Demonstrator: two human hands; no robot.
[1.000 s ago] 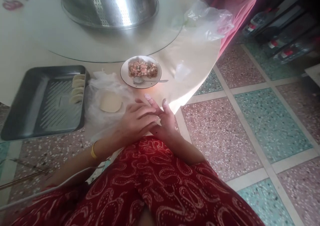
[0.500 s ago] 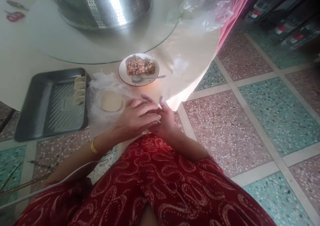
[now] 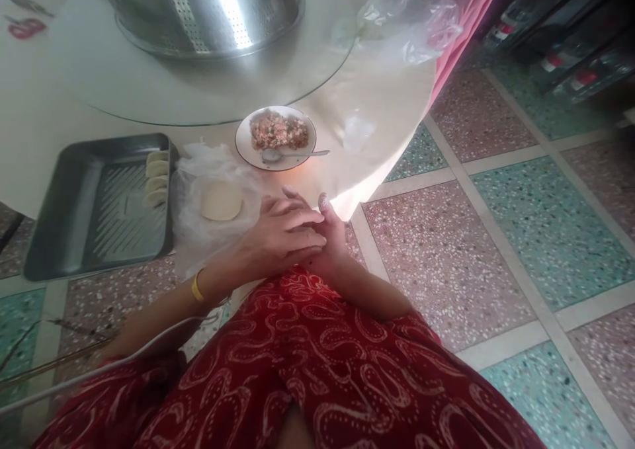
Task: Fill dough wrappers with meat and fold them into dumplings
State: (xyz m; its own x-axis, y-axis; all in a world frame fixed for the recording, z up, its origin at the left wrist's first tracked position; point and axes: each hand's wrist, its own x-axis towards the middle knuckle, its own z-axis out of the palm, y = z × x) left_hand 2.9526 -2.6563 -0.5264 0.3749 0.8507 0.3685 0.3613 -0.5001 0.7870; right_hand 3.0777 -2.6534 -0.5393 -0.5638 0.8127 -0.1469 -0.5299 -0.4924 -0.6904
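Hands are meeting at the table edge: the left hand (image 3: 280, 234) is lying flat over the right hand (image 3: 330, 241), fingers extended and close together, covering most of the right palm. Whether anything is being pressed between the two palms cannot be told, since the contact area is hidden; the right hand's own spread cannot be judged either, only its raised fingertips are showing.

Just beyond the left hand's knuckles, a stack of round wrappers (image 3: 221, 200) is sitting on a crumpled plastic sheet (image 3: 198, 231). Further out from the fingertips, a plate of filling (image 3: 276, 138) is standing with a spoon (image 3: 292, 155) resting on its near rim. Well off to the left hand's outer side, a metal tray (image 3: 99, 204) is carrying a row of folded dumplings (image 3: 156, 179) along its nearer wall.

Risks, as judged:
- Both hands are working at the very lip of the table, above the lap; anything slipping from between them is likely falling onto the red patterned trousers (image 3: 317, 369) or the floor.
- The plastic sheet is overhanging the table edge beside the left wrist; a dragging forearm could be pulling wrappers off with it.
- The spoon handle is projecting toward the fingertips; a careless reach could be tipping it out.
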